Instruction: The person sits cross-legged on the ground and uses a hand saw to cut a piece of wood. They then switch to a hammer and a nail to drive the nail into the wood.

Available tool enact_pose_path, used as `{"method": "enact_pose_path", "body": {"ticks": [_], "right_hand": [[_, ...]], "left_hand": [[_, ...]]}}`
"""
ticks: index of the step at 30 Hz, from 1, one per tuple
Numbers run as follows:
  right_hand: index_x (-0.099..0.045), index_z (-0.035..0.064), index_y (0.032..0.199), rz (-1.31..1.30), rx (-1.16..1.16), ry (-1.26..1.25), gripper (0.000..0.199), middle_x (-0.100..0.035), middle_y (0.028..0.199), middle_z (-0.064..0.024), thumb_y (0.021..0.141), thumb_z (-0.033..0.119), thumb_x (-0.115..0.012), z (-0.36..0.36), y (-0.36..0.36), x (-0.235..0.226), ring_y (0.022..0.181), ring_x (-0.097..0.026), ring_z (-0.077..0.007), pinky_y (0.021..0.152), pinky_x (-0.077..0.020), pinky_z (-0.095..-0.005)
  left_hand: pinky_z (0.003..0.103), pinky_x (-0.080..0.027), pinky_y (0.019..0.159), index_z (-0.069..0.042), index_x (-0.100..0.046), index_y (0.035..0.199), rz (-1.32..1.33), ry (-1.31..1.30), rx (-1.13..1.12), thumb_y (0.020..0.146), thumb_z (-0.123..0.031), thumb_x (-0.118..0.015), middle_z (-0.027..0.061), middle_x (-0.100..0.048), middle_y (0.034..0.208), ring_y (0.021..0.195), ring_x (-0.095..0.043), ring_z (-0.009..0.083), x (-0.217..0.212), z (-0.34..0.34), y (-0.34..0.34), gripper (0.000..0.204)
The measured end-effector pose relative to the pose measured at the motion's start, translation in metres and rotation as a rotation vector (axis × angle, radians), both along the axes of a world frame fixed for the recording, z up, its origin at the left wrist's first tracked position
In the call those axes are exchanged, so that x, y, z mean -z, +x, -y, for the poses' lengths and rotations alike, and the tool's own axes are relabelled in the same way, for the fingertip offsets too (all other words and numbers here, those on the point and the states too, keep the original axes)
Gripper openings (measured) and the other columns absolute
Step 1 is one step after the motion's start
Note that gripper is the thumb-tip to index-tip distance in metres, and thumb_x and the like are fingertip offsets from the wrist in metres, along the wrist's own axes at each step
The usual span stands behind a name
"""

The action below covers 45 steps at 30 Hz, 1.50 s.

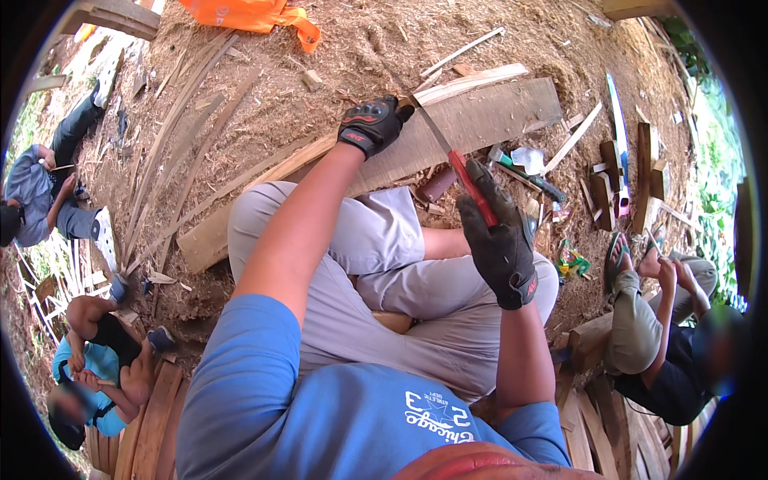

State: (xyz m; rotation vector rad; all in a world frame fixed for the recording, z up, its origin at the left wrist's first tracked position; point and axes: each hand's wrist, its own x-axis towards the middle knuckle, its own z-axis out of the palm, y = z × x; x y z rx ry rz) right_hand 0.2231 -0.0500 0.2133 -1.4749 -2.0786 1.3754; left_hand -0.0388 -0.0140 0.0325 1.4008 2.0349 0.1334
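Observation:
In my right hand (pixel 498 236), which wears a black glove, is a red-handled tool (pixel 472 188) with a narrow grey blade, perhaps a file. Its blade slants away and to the left, ending beside the fingertips of my left hand (pixel 372 126). That hand, also in a black glove with red marks, has its fingers curled closed at the blade's tip; whatever they hold is hidden. Under and beyond the blade lies a wide wooden plank (pixel 496 120). A pale split strip of wood (pixel 472 83) rests along the plank's far edge.
Right of my knee lie a green-and-black tool (pixel 532 174) and a clear plastic piece (pixel 528 158). A long narrow blade (pixel 618 132) stands among wood blocks (pixel 646 172). An orange bag (pixel 256 14) lies far ahead. Other people sit left and right amid wood strips and shavings.

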Motion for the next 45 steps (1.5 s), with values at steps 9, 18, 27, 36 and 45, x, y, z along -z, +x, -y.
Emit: {"method": "enact_pose_path", "body": {"ticks": [9, 18, 27, 36, 45], "right_hand": [[-0.057, 0.0034, 0.149, -0.049, 0.019, 0.084, 0.050, -0.066, 0.137, -0.0257, 0.102, 0.020, -0.064, 0.003, -0.017, 0.018, 0.124, -0.067, -0.0370, 0.102, -0.0527, -0.0431], [-0.056, 0.0031, 0.149, 0.076, -0.039, 0.185, 0.050, -0.066, 0.140, -0.0209, 0.102, 0.018, -0.063, 0.029, 0.010, 0.015, 0.122, -0.069, -0.0386, 0.101, -0.0545, -0.0437], [-0.057, 0.0046, 0.149, 0.092, 0.032, 0.053, 0.049, -0.066, 0.141, -0.0210, 0.101, 0.012, -0.063, 0.041, 0.023, -0.005, 0.125, -0.068, -0.0314, 0.104, -0.0528, -0.0397], [-0.059, 0.0049, 0.147, -0.005, 0.066, 0.142, 0.047, -0.067, 0.139, -0.0219, 0.102, 0.018, -0.063, 0.012, -0.006, 0.048, 0.125, -0.067, -0.0344, 0.105, -0.0517, -0.0412], [-0.056, 0.0038, 0.150, 0.047, 0.097, 0.004, 0.050, -0.064, 0.143, -0.0222, 0.101, 0.013, -0.063, 0.065, 0.044, -0.006, 0.131, -0.064, -0.0354, 0.109, -0.0490, -0.0417]], "left_hand": [[0.052, -0.053, 0.097, -0.005, -0.069, 0.122, -0.027, 0.060, 0.014, 0.105, -0.052, -0.048, 0.0227, -0.073, 0.120, 0.112, -0.070, 0.0411, -0.004, 0.007, 0.004, 0.055], [0.049, -0.052, 0.103, -0.006, -0.068, 0.128, -0.013, -0.015, 0.046, 0.105, -0.053, -0.047, 0.0209, -0.070, 0.128, 0.119, -0.068, 0.0373, -0.011, 0.004, 0.004, 0.056], [0.051, -0.053, 0.100, -0.007, -0.068, 0.129, -0.042, -0.001, 0.037, 0.106, -0.054, -0.045, 0.0209, -0.072, 0.126, 0.116, -0.069, 0.0387, -0.010, 0.007, 0.005, 0.057], [0.050, -0.053, 0.099, -0.006, -0.069, 0.126, -0.026, 0.010, 0.031, 0.106, -0.054, -0.046, 0.0215, -0.073, 0.122, 0.114, -0.070, 0.0391, -0.009, 0.004, 0.004, 0.056], [0.050, -0.051, 0.103, -0.007, -0.069, 0.128, -0.027, 0.018, 0.022, 0.106, -0.055, -0.045, 0.0220, -0.071, 0.126, 0.117, -0.068, 0.0388, -0.006, 0.007, 0.003, 0.059]]}}
